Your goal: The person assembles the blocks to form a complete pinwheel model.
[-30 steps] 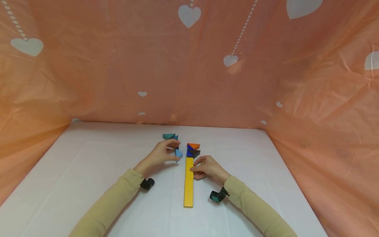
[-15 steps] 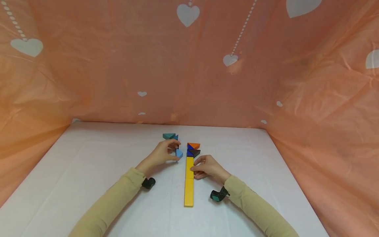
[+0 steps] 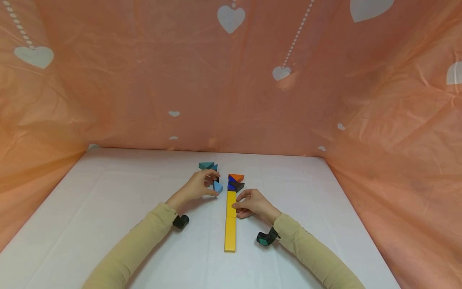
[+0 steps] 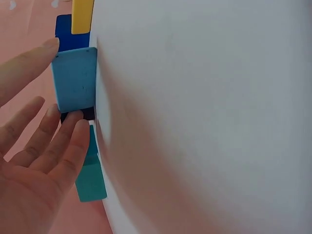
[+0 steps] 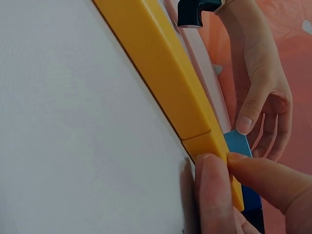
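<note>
My left hand (image 3: 198,185) pinches a light blue triangular block (image 3: 218,187) between thumb and fingertips, just left of the blue blocks. The left wrist view shows the flat face of this light blue block (image 4: 75,78), thumb at one end and fingers at the other. Two long yellow blocks lie end to end in a line. My right hand (image 3: 254,204) pinches the farther yellow block (image 3: 231,198), its thumb over the top and a finger along the right side. The nearer yellow block (image 3: 229,237) meets it at a thin seam and is untouched.
Beyond the yellow line sit blue triangles (image 3: 231,186), a dark brown triangle (image 3: 238,186) and an orange triangle (image 3: 237,177). A teal triangular block (image 3: 206,165) and another blue piece (image 3: 214,167) stand behind my left hand. An orange curtain (image 3: 216,88) borders the white table (image 3: 144,172).
Both hands stay almost still. The light blue block turns slightly in the left hand's grip, and the seam between the yellow blocks looks straighter.
</note>
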The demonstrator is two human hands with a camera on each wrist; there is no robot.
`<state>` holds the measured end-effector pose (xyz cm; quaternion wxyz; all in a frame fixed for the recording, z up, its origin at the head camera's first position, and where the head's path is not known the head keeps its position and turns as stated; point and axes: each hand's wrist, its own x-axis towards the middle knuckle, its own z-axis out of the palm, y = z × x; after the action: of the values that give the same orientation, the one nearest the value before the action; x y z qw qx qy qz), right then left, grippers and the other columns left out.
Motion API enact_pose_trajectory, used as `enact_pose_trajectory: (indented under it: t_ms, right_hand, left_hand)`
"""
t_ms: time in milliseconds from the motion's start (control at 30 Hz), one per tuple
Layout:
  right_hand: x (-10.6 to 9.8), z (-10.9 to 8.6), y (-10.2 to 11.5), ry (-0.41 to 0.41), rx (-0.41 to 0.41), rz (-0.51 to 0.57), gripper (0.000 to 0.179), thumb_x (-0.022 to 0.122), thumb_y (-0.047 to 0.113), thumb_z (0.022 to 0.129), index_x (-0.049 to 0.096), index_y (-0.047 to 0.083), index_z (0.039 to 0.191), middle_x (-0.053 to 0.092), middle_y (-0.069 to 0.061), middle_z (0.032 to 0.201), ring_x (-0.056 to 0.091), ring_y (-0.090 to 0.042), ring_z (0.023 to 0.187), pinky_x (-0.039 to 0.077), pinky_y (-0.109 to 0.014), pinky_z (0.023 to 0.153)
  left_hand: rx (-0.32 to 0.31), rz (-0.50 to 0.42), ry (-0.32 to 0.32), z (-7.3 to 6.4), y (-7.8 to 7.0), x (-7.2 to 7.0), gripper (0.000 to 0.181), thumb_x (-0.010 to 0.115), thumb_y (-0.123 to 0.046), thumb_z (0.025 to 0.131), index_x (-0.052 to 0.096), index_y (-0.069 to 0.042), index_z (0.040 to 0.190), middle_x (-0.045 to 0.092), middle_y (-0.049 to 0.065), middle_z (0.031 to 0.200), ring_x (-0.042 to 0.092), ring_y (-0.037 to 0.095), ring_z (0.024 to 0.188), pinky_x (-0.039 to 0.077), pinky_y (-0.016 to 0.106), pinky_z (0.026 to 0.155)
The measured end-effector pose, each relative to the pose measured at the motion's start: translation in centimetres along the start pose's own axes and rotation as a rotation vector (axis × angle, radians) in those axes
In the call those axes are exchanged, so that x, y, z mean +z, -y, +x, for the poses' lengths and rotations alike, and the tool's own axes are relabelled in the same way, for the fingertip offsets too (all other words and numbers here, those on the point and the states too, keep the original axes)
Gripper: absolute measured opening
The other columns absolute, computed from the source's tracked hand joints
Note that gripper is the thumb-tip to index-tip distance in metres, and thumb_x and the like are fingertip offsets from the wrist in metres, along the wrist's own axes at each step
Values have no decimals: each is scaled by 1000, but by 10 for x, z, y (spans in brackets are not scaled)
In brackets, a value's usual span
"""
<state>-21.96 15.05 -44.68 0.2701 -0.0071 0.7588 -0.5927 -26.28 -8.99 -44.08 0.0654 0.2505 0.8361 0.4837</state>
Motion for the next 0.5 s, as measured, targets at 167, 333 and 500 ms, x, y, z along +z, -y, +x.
enact_pose_trajectory:
  t_ms: [167, 333, 500]
  right_hand:
    - [0, 0, -1, -2, -2, -5, 32, 76, 13, 83, 58, -5, 103, 68, -16, 72, 67, -18, 56, 57, -29, 56]
    - [0, 0, -2, -11, 5, -8, 33, 76, 14, 83, 57, -4, 103, 68, -16, 73, 67, -18, 56, 57, -28, 56]
    - [1, -1, 0, -14, 9, -5, 34, 76, 14, 82, 58, -4, 103, 68, -17, 74, 67, -18, 56, 57, -28, 57]
  left_hand:
    - [-49, 8, -11, -5, 2, -5, 56, 84, -5, 71, 58, -1, 121, 60, 11, 107, 59, 27, 98, 51, 39, 90]
    - [-53, 10, -17, -7, 7, -9, 58, 86, -6, 68, 59, -1, 119, 61, 10, 103, 61, 25, 95, 53, 36, 87]
    - [-51, 48, -11, -7, 8, -15, 60, 88, -9, 67, 59, -2, 119, 62, 7, 99, 62, 23, 91, 54, 34, 84]
